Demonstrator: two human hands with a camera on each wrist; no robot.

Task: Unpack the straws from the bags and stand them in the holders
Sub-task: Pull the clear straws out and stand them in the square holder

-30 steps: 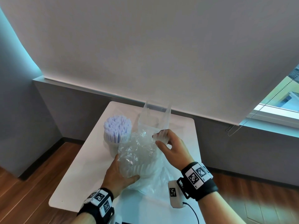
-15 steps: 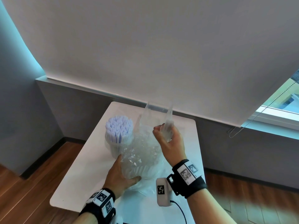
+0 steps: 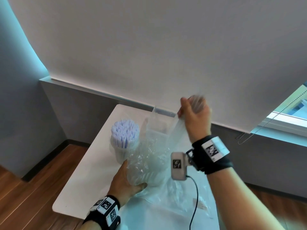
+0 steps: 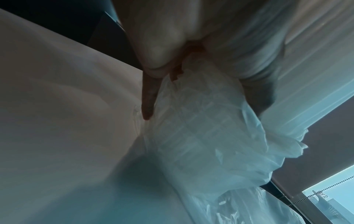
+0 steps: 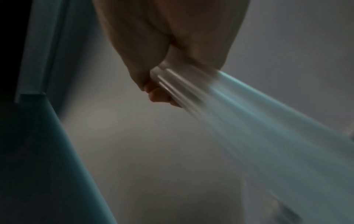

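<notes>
White table (image 3: 79, 185) carries the straw-filled round holder (image 3: 123, 152) near its left edge and an empty clear holder (image 3: 160, 122) by the far edge, crinkled straw bag (image 3: 149, 165) between, left hand (image 3: 123, 181) clasping its base, right hand (image 3: 194, 117) pinching its raised mouth.

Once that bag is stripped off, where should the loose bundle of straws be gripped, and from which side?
Probably around its middle, from the near left, where the left hand already cups the straw bundle through the bag. The straws lie packed side by side, so a wrap-around grip should keep them together; the right hand pulls the film up and away.
</notes>
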